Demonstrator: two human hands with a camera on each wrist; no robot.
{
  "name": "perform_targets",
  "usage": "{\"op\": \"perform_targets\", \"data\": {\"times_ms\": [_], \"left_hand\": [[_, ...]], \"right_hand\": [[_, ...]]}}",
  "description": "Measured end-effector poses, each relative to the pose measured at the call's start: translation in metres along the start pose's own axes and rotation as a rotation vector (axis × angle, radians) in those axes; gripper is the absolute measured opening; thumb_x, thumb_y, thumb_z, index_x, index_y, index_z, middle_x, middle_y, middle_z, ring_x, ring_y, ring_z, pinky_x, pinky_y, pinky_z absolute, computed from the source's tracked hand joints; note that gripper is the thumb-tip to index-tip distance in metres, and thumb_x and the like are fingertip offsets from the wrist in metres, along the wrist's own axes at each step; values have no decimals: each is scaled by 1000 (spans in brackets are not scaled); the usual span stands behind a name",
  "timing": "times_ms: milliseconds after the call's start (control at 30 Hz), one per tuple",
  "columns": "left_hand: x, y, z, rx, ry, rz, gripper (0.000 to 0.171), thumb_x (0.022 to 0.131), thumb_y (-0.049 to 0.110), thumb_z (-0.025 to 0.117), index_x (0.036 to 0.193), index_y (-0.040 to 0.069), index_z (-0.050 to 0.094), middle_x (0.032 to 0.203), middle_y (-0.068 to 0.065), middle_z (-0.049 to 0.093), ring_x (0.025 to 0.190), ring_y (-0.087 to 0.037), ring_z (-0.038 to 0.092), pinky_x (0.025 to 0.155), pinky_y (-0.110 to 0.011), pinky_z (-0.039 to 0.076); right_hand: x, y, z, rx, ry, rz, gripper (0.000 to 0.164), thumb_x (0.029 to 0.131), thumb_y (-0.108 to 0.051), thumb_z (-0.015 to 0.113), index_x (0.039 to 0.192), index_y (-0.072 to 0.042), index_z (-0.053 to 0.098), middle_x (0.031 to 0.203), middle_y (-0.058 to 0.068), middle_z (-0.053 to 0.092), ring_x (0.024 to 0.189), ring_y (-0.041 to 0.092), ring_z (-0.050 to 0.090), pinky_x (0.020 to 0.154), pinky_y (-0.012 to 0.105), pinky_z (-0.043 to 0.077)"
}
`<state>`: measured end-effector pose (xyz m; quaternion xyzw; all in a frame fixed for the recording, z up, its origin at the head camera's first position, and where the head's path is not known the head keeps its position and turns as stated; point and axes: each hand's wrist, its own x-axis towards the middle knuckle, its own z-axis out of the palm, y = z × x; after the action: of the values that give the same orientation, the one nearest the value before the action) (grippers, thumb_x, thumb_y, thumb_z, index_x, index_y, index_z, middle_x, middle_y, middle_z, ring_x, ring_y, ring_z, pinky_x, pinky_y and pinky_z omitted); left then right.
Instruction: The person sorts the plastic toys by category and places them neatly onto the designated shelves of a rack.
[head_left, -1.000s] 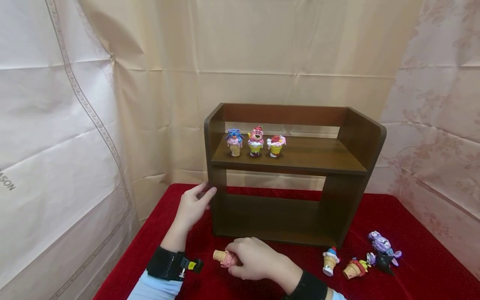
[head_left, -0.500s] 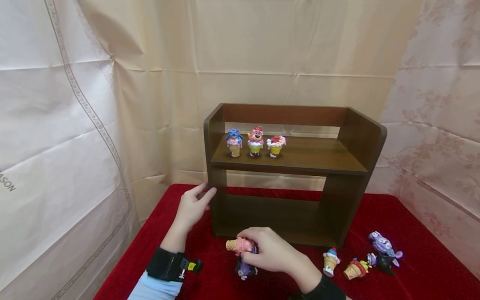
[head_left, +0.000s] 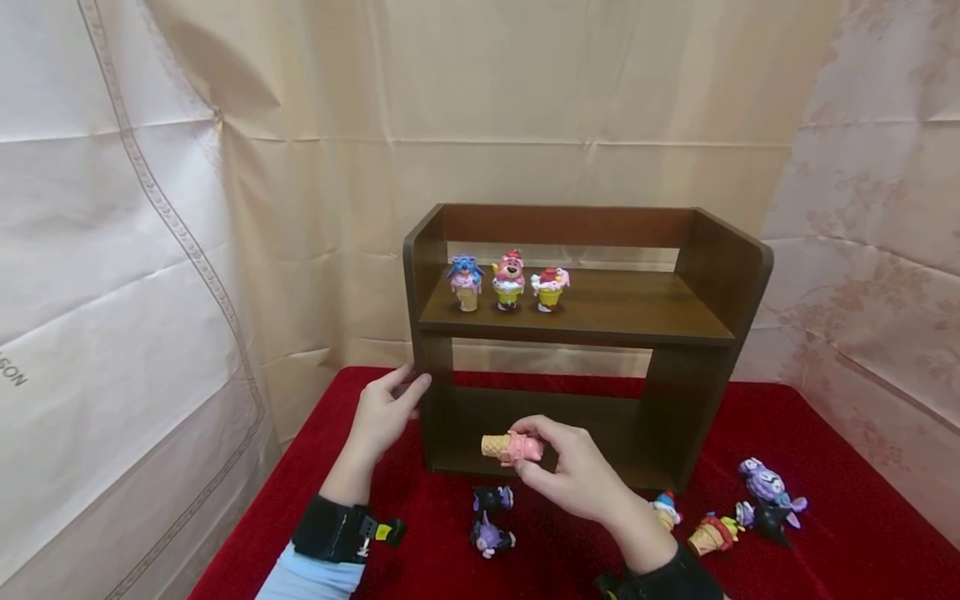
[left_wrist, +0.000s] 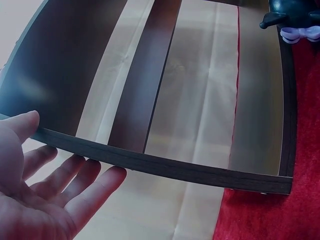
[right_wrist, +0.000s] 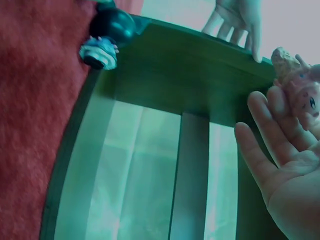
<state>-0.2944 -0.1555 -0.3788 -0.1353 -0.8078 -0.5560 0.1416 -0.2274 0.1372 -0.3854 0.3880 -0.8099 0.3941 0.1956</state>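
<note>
Right of 3 figurines [head_left: 508, 292], the upper shelf [head_left: 637, 307] has free room.

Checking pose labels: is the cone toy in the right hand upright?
No, the right hand holds the pink cone toy on its side, nearly level, in the head view.

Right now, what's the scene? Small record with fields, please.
Right hand: pinches a pink figurine with a tan cone base, held sideways
Left hand: fingers extended at the left edge of a dark brown shelf unit
Upper shelf: blue figurine on a tan cone, pink bear on a yellow cup, red-and-pink figurine on a yellow cup, all upright
Red cloth: black-and-purple figurines; red-and-yellow cone figurine lying at right; blue-topped cone figurine partly hidden
</note>
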Motion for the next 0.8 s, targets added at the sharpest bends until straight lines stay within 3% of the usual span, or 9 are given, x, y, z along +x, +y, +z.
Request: {"op": "perform_targets", "data": {"times_ms": [167, 400, 800], "left_hand": [[0, 1, 0, 1, 4, -2, 55, 91, 44, 63, 137, 16, 52, 125, -7, 59, 82, -16, 65, 74, -44, 57], [-1, 3, -1, -3, 0, 5, 54, 91, 42, 63, 138, 15, 52, 125, -9, 59, 82, -17, 65, 73, -44, 57], [-1, 4, -1, -11, -4, -1, 54, 91, 43, 63, 137, 16, 53, 124, -10, 60, 80, -18, 66, 76, -50, 56]], "right_hand": [[0, 0, -11, -50, 128, -26, 31, 82, -12, 70, 113, -15, 63, 100, -7, 64, 86, 8, 58, 71, 33, 54], [1, 0, -22, -80, 258, -12, 33, 73, -2, 75, 104, -6, 65, 94, 1, 65, 78, 12, 58, 62, 33, 56], [-2, 3, -44, -60, 427, -19, 33, 76, -7, 79, 106, -17, 70, 96, -5, 62, 82, 13, 57, 69, 23, 56]]}}
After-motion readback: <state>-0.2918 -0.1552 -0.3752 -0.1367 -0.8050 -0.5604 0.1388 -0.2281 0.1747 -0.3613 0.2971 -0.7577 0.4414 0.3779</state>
